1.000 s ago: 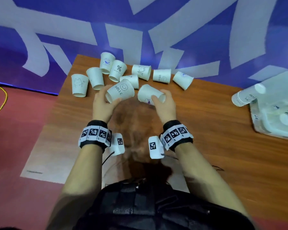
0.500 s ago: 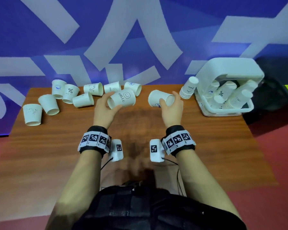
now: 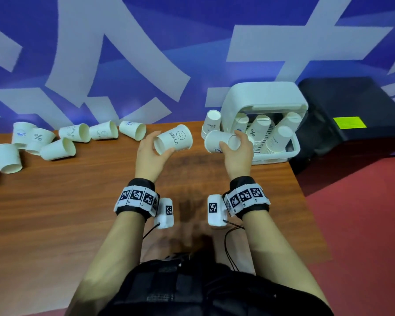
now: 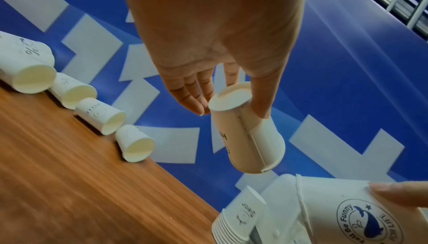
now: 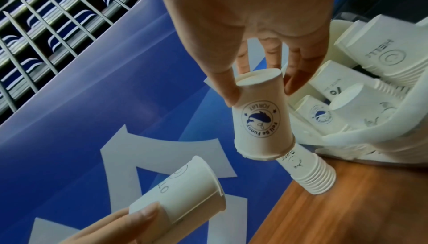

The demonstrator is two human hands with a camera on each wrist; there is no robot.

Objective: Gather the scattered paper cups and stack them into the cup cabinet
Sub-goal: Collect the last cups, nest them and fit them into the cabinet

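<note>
Fingers [image 4: 260,99] of the left hand [image 3: 149,153] pinch the HELLO cup [image 3: 175,142] by its base, right hand [image 3: 237,153] likewise grasping the dolphin cup [image 5: 261,118].

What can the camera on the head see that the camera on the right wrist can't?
Only the head view shows the loose cups lying on their sides at the left of the table, the black box on the floor, and both wristbands. Only the right wrist view shows the whale badge and its words on the whale cup that the right hand pinches near its base. Both show the HELLO cup held by the left hand, the white cup cabinet and the stack beside it.
</note>
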